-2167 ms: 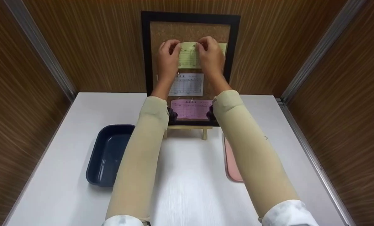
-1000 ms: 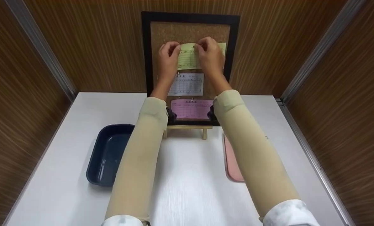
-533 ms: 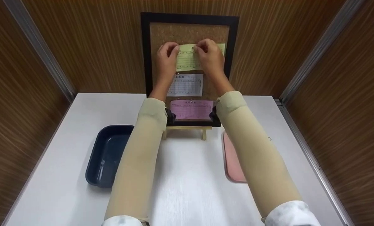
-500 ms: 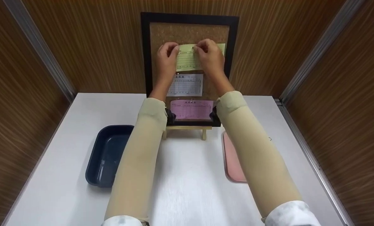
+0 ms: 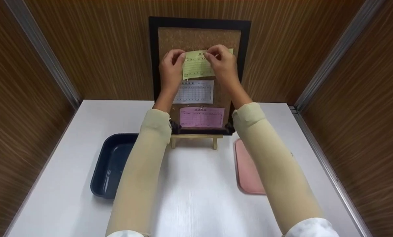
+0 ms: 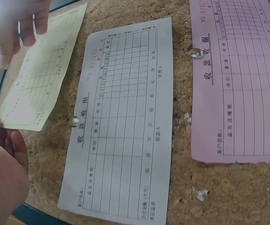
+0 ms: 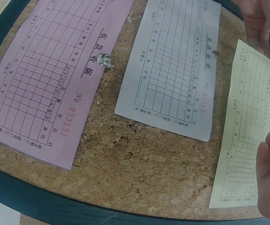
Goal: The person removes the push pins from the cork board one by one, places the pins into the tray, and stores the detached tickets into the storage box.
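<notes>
A framed corkboard (image 5: 196, 36) leans upright at the back. My left hand (image 5: 171, 70) pinches the upper left corner of a yellow receipt slip (image 5: 192, 67) with thumb and forefinger. My right hand (image 5: 226, 65) is at the slip's top edge, thumb and forefinger meeting near the middle; what lies between them is hidden. The slip tilts slightly, its left side lower, and bends away from the cork. Below it are a white receipt (image 5: 196, 92) and a pink receipt (image 5: 202, 117), each with a clear pushpin (image 6: 75, 122) at its top edge.
The board rests on a small wooden easel (image 5: 196, 136). A dark blue tray (image 5: 97, 177) is on the white table at left, partly behind the left sleeve. A pink tray (image 5: 249, 174) lies at right, partly under the right forearm. Wood-grain panels (image 5: 117, 49) enclose the table.
The yellow slip has slid slightly left and its left side has dipped, led by my left hand. My right hand stays near the top edge. The whole view has shifted a little.
</notes>
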`<state>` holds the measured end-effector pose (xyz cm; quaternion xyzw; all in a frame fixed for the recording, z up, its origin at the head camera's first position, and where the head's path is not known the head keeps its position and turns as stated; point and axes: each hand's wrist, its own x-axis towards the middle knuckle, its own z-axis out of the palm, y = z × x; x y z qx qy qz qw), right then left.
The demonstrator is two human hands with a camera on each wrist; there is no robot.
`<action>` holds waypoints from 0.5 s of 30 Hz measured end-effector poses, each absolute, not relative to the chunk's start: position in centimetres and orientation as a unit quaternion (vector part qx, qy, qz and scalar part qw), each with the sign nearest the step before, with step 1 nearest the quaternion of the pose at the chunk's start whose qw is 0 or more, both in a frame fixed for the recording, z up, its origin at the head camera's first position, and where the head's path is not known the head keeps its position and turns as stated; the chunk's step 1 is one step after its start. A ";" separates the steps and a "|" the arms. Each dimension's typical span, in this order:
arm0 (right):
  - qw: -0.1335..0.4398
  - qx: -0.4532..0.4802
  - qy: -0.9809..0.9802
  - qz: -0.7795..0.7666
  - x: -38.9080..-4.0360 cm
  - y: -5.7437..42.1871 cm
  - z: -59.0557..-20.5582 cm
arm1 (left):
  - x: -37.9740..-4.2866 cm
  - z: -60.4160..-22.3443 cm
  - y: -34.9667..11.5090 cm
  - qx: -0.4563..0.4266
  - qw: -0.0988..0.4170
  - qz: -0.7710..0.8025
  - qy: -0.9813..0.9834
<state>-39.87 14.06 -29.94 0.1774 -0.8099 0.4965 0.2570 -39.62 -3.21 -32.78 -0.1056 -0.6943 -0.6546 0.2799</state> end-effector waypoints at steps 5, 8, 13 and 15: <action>0.277 0.200 -0.797 0.497 -38.4 14.1 -30.1 | -36.7 -31.7 -3.7 -0.101 0.279 -0.662 -0.688; 0.293 0.226 -0.785 0.497 -37.8 14.3 -30.5 | -36.6 -32.3 -4.5 -0.108 0.286 -0.671 -0.676; 0.302 0.264 -0.765 0.504 -35.7 15.0 -31.3 | -35.7 -33.9 -5.8 -0.127 0.285 -0.689 -0.654; 0.304 0.275 -0.762 0.501 -34.7 15.4 -31.7 | -34.5 -34.2 -6.2 -0.128 0.278 -0.695 -0.651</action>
